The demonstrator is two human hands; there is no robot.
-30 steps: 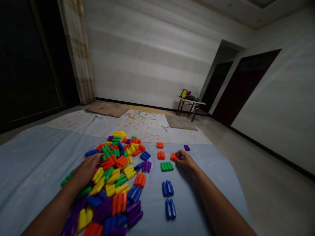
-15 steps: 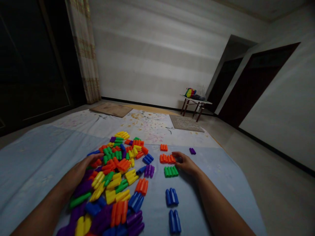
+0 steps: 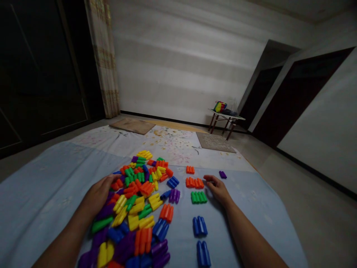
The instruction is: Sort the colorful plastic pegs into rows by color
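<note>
Curling loosely just right of the long orange row [image 3: 191, 182], the right hand [image 3: 219, 189] is staying open and empty, fingertips sitting near the row's end but not gripping. The left hand [image 3: 97, 195] is lying over the left side of the mixed pile [image 3: 139, 208], fingers reaching onto orange and purple pieces; can't tell if it is gripping any. The pile is spreading between the hands, nearer the left. Counting the separate pieces right of the pile: one short orange piece [image 3: 190, 169] is lying farthest in the column, one long orange row below it, one green row [image 3: 199, 197] next, then two blue pieces [image 3: 200, 226] nearest the camera. One purple piece [image 3: 222, 174] is lying alone beyond the right hand. Pile pieces are overlapping in yellow, green, orange, blue and purple, too many to count surely. Everything is resting on a blue cloth [image 3: 245, 208]. Two flat boards [image 3: 132, 126] are lying farther back, and one small table [image 3: 237, 117] is standing near the wall [image 3: 178, 67], holding a colourful bag [image 3: 220, 107].
</note>
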